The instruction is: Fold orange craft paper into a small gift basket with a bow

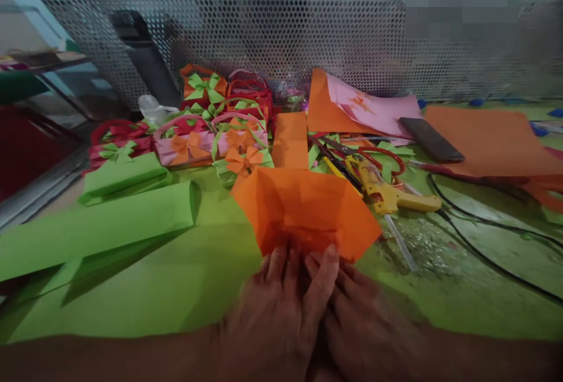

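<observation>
I have the orange paper in front of me at the middle of the worktop, folded into an open, flaring shape. Both hands are at its near edge — fingers bent and close together, the left hand touching the right hand, its thumb across the right's fingers. I cannot tell how firmly either one grips. An orange strip lies just behind, small bags with bows behind and to the left, folded green paper nearer me. On the right I see a yellow glue gun — beyond it, a phone.
</observation>
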Demonstrator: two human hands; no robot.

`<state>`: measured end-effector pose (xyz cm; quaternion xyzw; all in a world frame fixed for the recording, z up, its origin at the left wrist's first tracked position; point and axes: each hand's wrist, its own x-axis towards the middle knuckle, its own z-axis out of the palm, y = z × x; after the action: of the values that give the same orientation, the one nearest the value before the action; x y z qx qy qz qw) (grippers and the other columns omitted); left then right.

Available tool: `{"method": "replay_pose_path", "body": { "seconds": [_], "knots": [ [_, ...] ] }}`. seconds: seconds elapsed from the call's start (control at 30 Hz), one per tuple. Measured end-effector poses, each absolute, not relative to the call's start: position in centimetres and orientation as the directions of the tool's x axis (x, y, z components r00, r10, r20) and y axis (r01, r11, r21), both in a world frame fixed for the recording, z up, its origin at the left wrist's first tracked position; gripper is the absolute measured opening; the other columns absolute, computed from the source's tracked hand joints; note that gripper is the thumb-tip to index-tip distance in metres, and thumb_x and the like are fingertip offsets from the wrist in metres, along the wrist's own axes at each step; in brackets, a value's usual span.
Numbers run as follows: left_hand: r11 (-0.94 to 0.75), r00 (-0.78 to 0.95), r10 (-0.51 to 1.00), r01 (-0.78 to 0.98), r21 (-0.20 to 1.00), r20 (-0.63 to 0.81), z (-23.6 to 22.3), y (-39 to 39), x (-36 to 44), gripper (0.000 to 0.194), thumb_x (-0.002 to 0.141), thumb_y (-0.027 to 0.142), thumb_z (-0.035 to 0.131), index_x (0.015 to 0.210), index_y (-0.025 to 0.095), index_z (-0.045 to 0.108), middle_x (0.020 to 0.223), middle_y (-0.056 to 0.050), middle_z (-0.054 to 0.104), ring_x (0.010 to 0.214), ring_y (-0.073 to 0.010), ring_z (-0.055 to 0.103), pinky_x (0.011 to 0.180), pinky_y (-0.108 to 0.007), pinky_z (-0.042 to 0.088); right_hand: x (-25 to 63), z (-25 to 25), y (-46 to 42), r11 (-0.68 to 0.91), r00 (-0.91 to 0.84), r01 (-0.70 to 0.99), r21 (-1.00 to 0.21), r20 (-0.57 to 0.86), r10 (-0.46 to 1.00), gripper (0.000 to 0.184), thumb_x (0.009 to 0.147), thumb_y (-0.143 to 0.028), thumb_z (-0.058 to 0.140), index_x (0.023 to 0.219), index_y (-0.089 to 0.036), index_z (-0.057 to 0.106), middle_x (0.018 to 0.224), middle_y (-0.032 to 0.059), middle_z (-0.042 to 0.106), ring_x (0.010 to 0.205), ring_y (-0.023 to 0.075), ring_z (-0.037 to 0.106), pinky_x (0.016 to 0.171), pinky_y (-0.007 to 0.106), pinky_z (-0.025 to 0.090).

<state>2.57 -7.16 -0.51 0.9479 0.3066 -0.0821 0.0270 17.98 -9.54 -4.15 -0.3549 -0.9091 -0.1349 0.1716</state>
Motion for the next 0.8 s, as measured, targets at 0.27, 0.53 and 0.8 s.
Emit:
{"method": "replay_pose_path", "body": {
  "seconds": [0.27,0.53,0.8],
  "knots": [
    [-0.820,0.830,0.558,0.551,-0.156,0.003,-1.5,-6.9,2.0,0.060,0.074,0.019,0.042,0.129,-0.003,0.029,0.112,-0.032,0.055,0.104,-0.0416,0.054,0.074,-0.050,0.051,18.1,-3.8,-9.3,0.673,-0.621,0.735,0.087,0.485,0.616,0.035,0.081,-0.011,0.032,0.095,-0.009,0.064,0.091,0.0141,0.069,0.085,0.0252,0.064,0.073,0.036,0.052],
    [-0.832,0.858,0.492,0.513,-0.211,0.146,-1.9,-6.7,1.9,0.034,0.078,0.019,0.042,0.101,0.002,0.062,0.101,-0.025,0.064,0.094,-0.0394,0.060,0.068,-0.044,0.055,18.6,-3.2,-9.4,0.618,-0.600,0.773,0.146,0.485,0.636,0.041,0.085,-0.011,0.025,0.093,-0.005,0.065,0.098,0.0155,0.068,0.092,0.0288,0.063,0.065,0.035,0.054],
    [-0.809,0.833,0.551,0.515,-0.281,-0.059,-0.7,-6.0,2.2,0.031,0.076,0.007,0.048,0.104,0.006,0.062,0.100,-0.022,0.065,0.089,-0.0339,0.063,0.056,-0.035,0.055,19.8,-1.0,-8.9,0.788,-0.751,0.572,0.228,0.532,0.391,0.030,0.079,-0.008,0.038,0.094,-0.005,0.063,0.089,0.0149,0.069,0.084,0.0257,0.063,0.076,0.040,0.049]
  ]
}}
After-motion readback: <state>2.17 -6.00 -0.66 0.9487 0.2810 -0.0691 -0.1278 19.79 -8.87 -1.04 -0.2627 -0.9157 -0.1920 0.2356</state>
